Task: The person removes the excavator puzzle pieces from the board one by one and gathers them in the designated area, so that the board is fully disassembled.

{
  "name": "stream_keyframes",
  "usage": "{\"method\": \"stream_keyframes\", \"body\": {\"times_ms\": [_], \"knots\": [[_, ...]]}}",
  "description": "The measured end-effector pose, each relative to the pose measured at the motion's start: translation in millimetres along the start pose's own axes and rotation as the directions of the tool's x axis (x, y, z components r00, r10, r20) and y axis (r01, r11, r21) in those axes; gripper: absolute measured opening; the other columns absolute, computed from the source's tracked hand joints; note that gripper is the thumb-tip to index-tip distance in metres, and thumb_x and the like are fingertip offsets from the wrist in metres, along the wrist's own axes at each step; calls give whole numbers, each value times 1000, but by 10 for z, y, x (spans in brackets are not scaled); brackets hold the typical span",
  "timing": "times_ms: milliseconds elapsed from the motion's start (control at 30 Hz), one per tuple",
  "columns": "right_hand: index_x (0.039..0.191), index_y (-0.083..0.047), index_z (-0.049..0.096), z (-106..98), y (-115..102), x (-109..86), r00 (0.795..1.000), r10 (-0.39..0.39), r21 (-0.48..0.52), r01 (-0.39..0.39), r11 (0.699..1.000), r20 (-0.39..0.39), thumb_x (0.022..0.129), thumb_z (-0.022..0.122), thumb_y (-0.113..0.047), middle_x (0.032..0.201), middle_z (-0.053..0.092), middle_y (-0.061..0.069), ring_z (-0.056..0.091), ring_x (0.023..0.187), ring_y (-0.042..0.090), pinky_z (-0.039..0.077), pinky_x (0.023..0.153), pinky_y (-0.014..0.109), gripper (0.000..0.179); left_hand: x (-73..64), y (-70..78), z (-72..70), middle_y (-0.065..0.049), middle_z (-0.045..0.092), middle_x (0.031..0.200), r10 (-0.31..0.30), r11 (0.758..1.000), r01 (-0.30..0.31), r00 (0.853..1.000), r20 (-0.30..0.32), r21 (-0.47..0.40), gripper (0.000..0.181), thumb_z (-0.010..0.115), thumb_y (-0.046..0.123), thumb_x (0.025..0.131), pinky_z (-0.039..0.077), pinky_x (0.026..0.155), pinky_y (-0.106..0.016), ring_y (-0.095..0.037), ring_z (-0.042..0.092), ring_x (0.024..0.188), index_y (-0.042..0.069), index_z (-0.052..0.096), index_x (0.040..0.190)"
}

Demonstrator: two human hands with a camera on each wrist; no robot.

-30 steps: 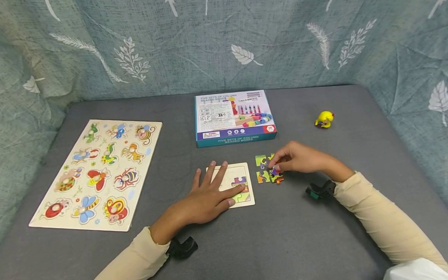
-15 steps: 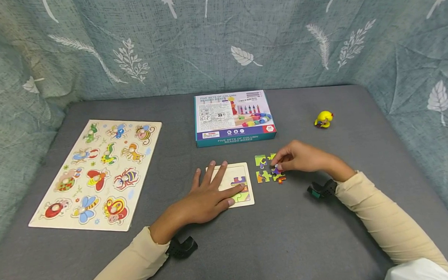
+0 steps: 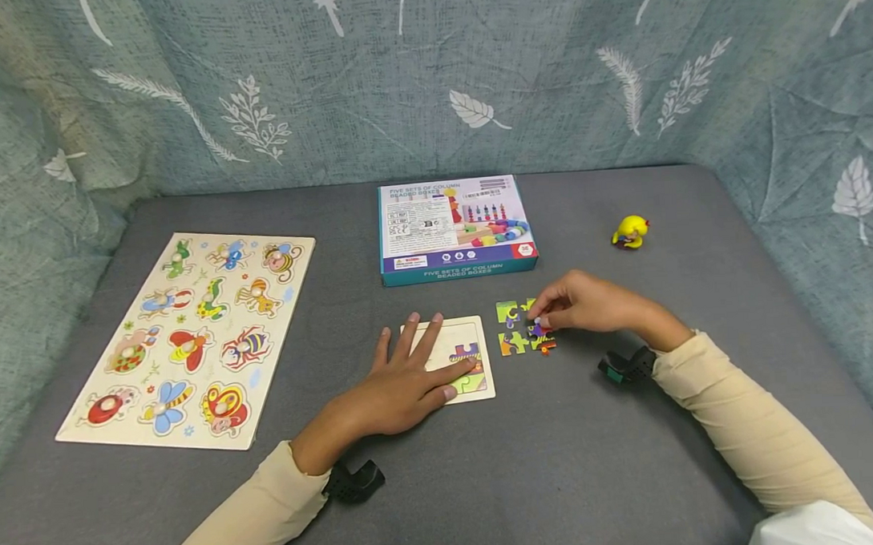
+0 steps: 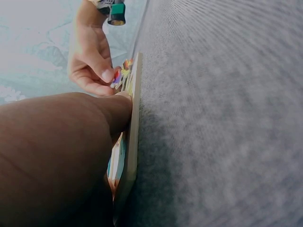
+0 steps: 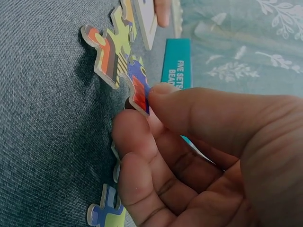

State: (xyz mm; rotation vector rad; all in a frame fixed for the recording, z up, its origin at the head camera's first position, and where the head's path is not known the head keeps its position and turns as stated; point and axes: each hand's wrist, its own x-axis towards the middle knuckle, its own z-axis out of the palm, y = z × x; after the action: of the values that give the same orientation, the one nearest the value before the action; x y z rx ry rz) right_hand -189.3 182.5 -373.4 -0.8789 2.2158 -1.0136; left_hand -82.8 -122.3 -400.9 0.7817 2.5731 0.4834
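Observation:
My left hand (image 3: 401,394) lies flat with fingers spread over a small wooden puzzle tray (image 3: 487,387). A few joined pieces, purple and green, show in the tray's right part, beside my thumb and forefinger. To the right of the tray, my right hand (image 3: 582,303) pinches a purple and red jigsaw piece (image 5: 139,87) between thumb and fingers. In the right wrist view that piece is tilted, its edge close over the other loose pieces. Several jigsaw pieces (image 3: 513,344) lie in a loose cluster on the table, partly hidden by my right fingertips.
A large wooden peg puzzle board (image 3: 193,337) with insect pictures lies at the left. Behind the tray is a flat beaded-toy box (image 3: 457,232). A small yellow toy (image 3: 632,232) sits at the back right. A leaf-patterned curtain (image 3: 430,80) hangs behind the grey table.
My right hand has shifted slightly right and back while holding the purple piece, which shows a little more now. My left hand has stayed on the tray.

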Motion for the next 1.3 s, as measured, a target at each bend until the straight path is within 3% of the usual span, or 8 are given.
{"method": "stream_keyframes", "body": {"times_ms": [433, 767, 1067, 1300], "knots": [[100, 3, 73, -28, 7, -12, 999, -33, -49, 33, 998, 9, 90, 65, 3, 95, 71, 7, 59, 80, 12, 49, 71, 26, 13, 14, 22, 11, -11, -10, 162, -19, 1000, 19, 1000, 2, 1, 47, 44, 40, 103, -13, 106, -64, -36, -20, 143, 39, 36, 150], [103, 2, 73, -30, -36, -23, 1000, -4, -66, 2, 998, -30, 92, 64, 1, 97, 71, 8, 58, 79, 15, 49, 68, 27, 15, -14, 42, 2, -11, -9, 162, -17, 1000, 17, 1000, -12, -16, 47, 45, 39, 103, -11, 106, -64, -36, -20, 143, 40, 37, 149], [107, 2, 72, 0, -104, 66, 998, -36, -60, 34, 998, -42, 94, 63, -4, 97, 71, 7, 59, 79, 14, 50, 71, 28, 16, -41, 101, -3, -4, 3, 163, 65, 998, -66, 992, -104, -3, 43, 48, 29, 103, -5, 108, -64, -35, -7, 146, 35, 47, 145], [111, 2, 70, 45, -185, 147, 998, -57, -34, 56, 998, -37, 94, 63, -5, 99, 71, 7, 61, 81, 16, 51, 75, 32, 20, -35, 133, -27, -9, 0, 163, 67, 998, -68, 994, -86, -2, 47, 46, 33, 103, -7, 108, -63, -33, -10, 146, 36, 38, 150]]}}
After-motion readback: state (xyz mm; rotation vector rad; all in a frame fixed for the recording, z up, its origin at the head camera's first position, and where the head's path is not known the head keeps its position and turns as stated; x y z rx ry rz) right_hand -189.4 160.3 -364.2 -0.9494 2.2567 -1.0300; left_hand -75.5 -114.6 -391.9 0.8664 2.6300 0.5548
